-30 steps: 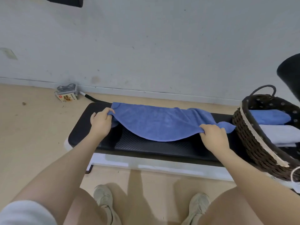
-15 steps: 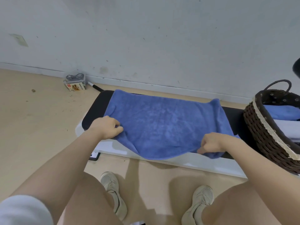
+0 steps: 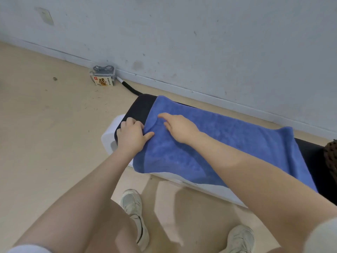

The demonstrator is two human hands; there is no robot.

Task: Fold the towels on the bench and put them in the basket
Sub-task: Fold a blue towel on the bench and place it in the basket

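Note:
A blue towel [image 3: 228, 143] lies spread over the black bench [image 3: 141, 105], its near edge hanging over the white front. My left hand [image 3: 132, 135] grips the towel's left edge, thumb on top and fingers curled under the cloth. My right hand [image 3: 177, 127] rests flat on the towel just right of it, fingers straight and pointing left. Only a dark sliver of the wicker basket [image 3: 331, 152] shows at the right edge.
A small printed box [image 3: 103, 77] with a cable sits on the floor by the wall, left of the bench. A black cord [image 3: 128, 87] runs from it to the bench. My shoes [image 3: 132, 203] stand on the tan floor below.
The towel has been drawn toward me and laid flat over the bench. My right hand let go of the right corner and crossed to the left end beside my left hand. The view swung left.

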